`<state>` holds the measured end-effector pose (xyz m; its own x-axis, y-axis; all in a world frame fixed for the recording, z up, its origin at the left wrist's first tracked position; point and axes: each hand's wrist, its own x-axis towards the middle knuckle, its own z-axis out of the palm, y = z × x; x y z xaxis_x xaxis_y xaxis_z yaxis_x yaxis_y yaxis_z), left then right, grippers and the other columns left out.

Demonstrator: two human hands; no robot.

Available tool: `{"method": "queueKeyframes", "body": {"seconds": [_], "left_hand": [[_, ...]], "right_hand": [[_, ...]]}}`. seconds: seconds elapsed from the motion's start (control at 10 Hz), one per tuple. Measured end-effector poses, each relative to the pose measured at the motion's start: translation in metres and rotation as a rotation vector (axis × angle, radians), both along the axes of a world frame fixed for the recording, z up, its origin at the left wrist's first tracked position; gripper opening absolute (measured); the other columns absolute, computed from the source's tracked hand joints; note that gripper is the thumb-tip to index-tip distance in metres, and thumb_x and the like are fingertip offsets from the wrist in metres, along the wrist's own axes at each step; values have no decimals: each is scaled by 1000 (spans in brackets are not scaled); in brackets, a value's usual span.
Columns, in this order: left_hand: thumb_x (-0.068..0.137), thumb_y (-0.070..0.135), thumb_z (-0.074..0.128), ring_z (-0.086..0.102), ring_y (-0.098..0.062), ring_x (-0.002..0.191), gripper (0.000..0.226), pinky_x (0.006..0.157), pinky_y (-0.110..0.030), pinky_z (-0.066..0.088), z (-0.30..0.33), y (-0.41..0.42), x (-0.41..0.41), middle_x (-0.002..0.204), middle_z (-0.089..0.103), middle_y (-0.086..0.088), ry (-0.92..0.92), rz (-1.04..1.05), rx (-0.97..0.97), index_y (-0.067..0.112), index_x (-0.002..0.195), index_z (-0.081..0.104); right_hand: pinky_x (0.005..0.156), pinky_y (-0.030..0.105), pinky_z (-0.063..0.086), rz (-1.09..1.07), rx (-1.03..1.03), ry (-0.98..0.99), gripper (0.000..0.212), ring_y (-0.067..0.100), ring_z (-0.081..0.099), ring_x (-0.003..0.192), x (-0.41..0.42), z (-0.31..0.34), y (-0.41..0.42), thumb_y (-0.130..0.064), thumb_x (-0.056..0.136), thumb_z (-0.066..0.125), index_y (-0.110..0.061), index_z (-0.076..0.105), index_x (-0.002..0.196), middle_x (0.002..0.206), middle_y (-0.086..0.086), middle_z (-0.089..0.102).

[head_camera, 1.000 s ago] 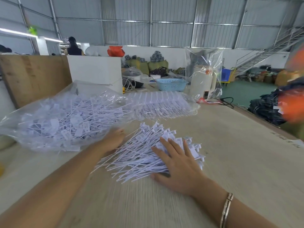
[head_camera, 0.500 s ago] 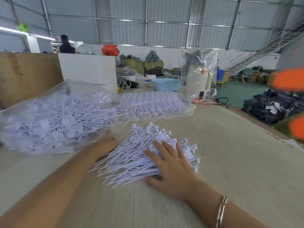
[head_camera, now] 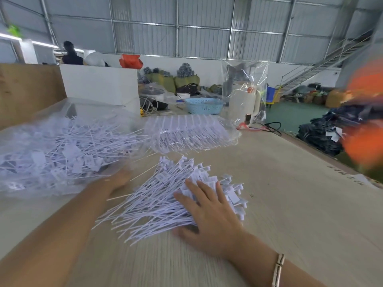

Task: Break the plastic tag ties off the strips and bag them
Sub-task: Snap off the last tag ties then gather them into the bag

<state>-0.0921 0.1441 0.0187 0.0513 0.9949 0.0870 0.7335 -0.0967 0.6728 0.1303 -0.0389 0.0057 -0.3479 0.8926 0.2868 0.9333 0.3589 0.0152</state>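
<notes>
A loose pile of white plastic tag ties [head_camera: 165,199] lies fanned out on the wooden table [head_camera: 290,204] in front of me. My right hand [head_camera: 209,212] rests flat on the pile's right side, fingers spread and straight. My left hand [head_camera: 119,179] lies at the pile's left edge, against the mouth of a large clear plastic bag [head_camera: 62,150] full of loose ties; its fingers are partly hidden by the ties. Behind the pile lies a clear packet of unbroken tie strips [head_camera: 186,133].
A white box [head_camera: 99,83] and a wooden board [head_camera: 29,90] stand at the back left. A blue basket [head_camera: 204,104], a white jug in a clear bag [head_camera: 243,96] and cables sit at the table's far edge. Dark garments [head_camera: 331,129] pile up at right.
Both hands stay on the pile; the ties have been drawn a little closer together and toward me. The view has shifted slightly.
</notes>
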Motion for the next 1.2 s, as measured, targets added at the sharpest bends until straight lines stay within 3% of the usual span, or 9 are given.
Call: {"method": "queueKeyframes", "body": {"seconds": [0.1, 0.2, 0.3, 0.4, 0.6, 0.7, 0.8, 0.9, 1.2], "left_hand": [[100, 13, 39, 54, -22, 93, 34, 83, -14, 43, -10, 5, -1, 127, 55, -16, 236, -113, 154, 4, 132, 49], [97, 36, 44, 55, -26, 105, 34, 85, -30, 40, -15, 1, -2, 123, 58, -7, 242, 0, 187, 22, 125, 58], [90, 35, 51, 56, -26, 94, 22, 84, -29, 43, -17, 0, -3, 106, 61, -8, 273, 52, 225, 20, 99, 65], [96, 10, 44, 48, -24, 95, 25, 72, -19, 37, -11, -12, 5, 115, 55, -18, 242, -22, 111, -2, 113, 58], [96, 10, 44, 54, -31, 111, 29, 87, -29, 40, 4, -19, 13, 124, 57, -19, 250, 21, 153, -1, 118, 59], [94, 11, 52, 57, -22, 99, 22, 83, -29, 43, -2, -19, 15, 117, 62, -11, 284, -12, 209, 12, 110, 66], [91, 9, 54, 57, -23, 107, 26, 92, -34, 46, -5, -22, 17, 117, 65, -8, 310, -19, 238, 13, 113, 67], [94, 11, 49, 55, -24, 115, 32, 97, -31, 42, -1, -32, 14, 128, 60, -9, 338, -92, 123, 10, 124, 61], [95, 10, 49, 56, -15, 104, 30, 83, -20, 40, 13, -77, -6, 117, 62, 0, 395, -360, -32, 16, 122, 62]], "right_hand": [[112, 53, -16, 0, -5, 2, 71, 20, -10, 144, 0, 0, 0, -69, 85, 28, -40, 4, 144, 158, -2, -6], [111, 53, -16, 0, -4, -1, 71, 20, -9, 144, 0, 0, 0, -69, 85, 27, -39, 5, 145, 158, -1, -6], [111, 53, -15, -1, -3, -6, 70, 21, -9, 144, 0, 0, 1, -69, 85, 27, -39, 5, 145, 158, -1, -5], [112, 52, -14, -9, 2, -10, 70, 21, -8, 144, -1, 0, 1, -68, 86, 27, -38, 5, 146, 158, -1, -5], [112, 53, -12, -14, -2, -14, 70, 24, -6, 144, -4, 1, -1, -65, 87, 31, -35, 10, 147, 158, 2, -3], [112, 54, -11, -14, 2, -5, 70, 24, -6, 144, -4, 0, -1, -65, 87, 31, -35, 10, 147, 158, 2, -3], [113, 53, -11, -23, 5, 8, 70, 23, -8, 144, -5, -1, -1, -66, 87, 30, -36, 10, 146, 158, 1, -3], [112, 53, -12, -33, 2, -3, 69, 24, -9, 144, -5, 0, -1, -65, 87, 30, -36, 10, 146, 158, 1, -4], [107, 56, -18, -90, 57, -202, 74, 29, -9, 144, 2, 8, -9, -70, 84, 13, -35, 1, 147, 157, 5, -9]]}}
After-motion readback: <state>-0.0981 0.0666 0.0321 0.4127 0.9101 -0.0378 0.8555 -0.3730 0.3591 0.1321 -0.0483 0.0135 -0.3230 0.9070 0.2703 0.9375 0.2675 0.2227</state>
